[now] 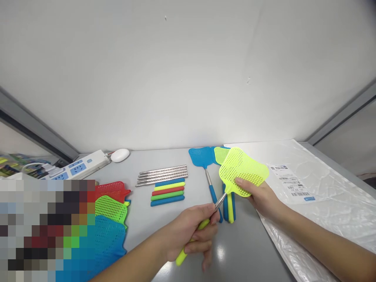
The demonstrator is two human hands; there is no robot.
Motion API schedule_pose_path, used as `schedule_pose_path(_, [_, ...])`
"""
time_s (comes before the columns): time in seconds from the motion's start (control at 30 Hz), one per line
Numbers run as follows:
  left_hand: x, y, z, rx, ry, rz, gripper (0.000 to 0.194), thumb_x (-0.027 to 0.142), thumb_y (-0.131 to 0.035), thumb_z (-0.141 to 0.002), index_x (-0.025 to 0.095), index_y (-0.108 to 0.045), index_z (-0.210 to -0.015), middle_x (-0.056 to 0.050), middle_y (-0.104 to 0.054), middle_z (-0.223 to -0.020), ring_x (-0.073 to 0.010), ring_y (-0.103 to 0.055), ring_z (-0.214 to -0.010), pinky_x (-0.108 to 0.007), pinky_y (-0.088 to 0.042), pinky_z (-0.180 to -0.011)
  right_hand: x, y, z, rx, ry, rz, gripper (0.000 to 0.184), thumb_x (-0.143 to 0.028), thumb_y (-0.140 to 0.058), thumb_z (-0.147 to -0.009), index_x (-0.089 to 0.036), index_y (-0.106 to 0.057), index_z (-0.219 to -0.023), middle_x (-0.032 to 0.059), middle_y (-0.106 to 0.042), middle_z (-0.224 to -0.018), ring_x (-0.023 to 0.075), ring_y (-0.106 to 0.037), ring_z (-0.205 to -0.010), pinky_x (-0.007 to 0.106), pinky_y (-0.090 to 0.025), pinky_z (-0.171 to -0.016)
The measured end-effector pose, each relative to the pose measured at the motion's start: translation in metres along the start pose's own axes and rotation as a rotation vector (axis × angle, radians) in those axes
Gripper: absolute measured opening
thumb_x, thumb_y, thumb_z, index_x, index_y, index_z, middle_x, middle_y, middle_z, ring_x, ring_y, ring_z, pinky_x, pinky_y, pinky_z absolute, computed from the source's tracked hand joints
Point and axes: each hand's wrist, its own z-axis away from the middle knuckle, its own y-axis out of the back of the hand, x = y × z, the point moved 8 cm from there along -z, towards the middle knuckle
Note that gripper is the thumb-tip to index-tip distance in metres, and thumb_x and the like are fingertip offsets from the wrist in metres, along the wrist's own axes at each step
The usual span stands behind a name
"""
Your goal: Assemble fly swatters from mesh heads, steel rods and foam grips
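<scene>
A yellow fly swatter [234, 166] is held tilted above the table by both hands. My left hand [190, 231] is closed around its yellow grip and the lower end of its metal rod. My right hand [263, 196] pinches the perforated yellow head, thumb on top, the other fingers mostly hidden behind it. Beyond them lies a blue fly swatter [200, 156] with a metal rod and blue grip. More swatters lie partly hidden under the yellow head, their blue and yellow grips [230, 207] side by side.
Several metal rods [163, 173] and coloured grips [168, 193] lie in rows at centre left. Red, green and blue swatter heads [110, 235] are stacked at left. A power strip [84, 164] and white oval object [120, 155] sit behind. A labelled white plastic bag [323, 219] covers the right.
</scene>
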Motion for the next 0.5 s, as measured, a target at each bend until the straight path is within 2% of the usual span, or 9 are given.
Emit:
schedule_pose_path(0.13, [0.0,-0.002,-0.001,-0.025,0.037,0.012,0.033,0.05,-0.04,-0.097,0.022,-0.047,-0.081,0.012,-0.031,-0.043,-0.0059,-0.017,-0.029,-0.025,-0.048,-0.042,-0.002,0.0,-0.002,0.02,0.012,-0.009,0.041,-0.045,-0.07,-0.082,-0.026,-0.067,-0.118,0.0081,-0.068,-0.122,0.0287,-0.064,-0.107,0.04,-0.054,-0.088])
schedule_pose_path(0.27, [0.006,-0.003,-0.002,0.047,-0.072,-0.148,0.037,0.053,-0.041,-0.097,0.022,-0.043,-0.078,0.012,-0.031,-0.046,-0.005,-0.018,-0.032,-0.022,-0.043,-0.042,-0.003,0.005,-0.005,0.047,0.039,-0.019,0.043,-0.044,-0.072,-0.081,-0.025,-0.066,-0.119,0.0081,-0.067,-0.123,0.0283,-0.065,-0.106,0.04,-0.054,-0.087])
schedule_pose_path(0.33, [0.007,0.002,-0.001,0.149,-0.117,-0.301,0.04,0.057,-0.042,-0.095,0.022,-0.042,-0.077,0.011,-0.031,-0.048,-0.0059,-0.023,-0.035,-0.022,-0.043,-0.042,-0.004,0.008,-0.007,0.066,0.052,-0.029,0.044,-0.044,-0.072,-0.08,-0.026,-0.065,-0.12,0.0076,-0.067,-0.123,0.0281,-0.065,-0.105,0.04,-0.054,-0.087])
schedule_pose_path(0.47, [0.012,0.02,0.014,0.507,-0.124,-0.681,0.045,0.065,-0.039,-0.092,0.022,-0.047,-0.081,0.008,-0.038,-0.053,-0.0091,-0.039,-0.04,-0.019,-0.034,-0.037,-0.005,0.011,-0.006,0.071,0.048,-0.04,0.041,-0.042,-0.071,-0.083,-0.028,-0.064,-0.121,0.0057,-0.065,-0.127,0.026,-0.064,-0.105,0.038,-0.053,-0.087])
schedule_pose_path(0.5, [0.014,0.021,0.018,0.565,-0.119,-0.739,0.046,0.066,-0.039,-0.092,0.022,-0.048,-0.081,0.007,-0.04,-0.055,-0.0092,-0.042,-0.041,-0.019,-0.032,-0.037,-0.005,0.011,-0.005,0.06,0.044,-0.031,0.041,-0.042,-0.07,-0.084,-0.028,-0.064,-0.122,0.0057,-0.064,-0.128,0.0257,-0.064,-0.104,0.037,-0.054,-0.085])
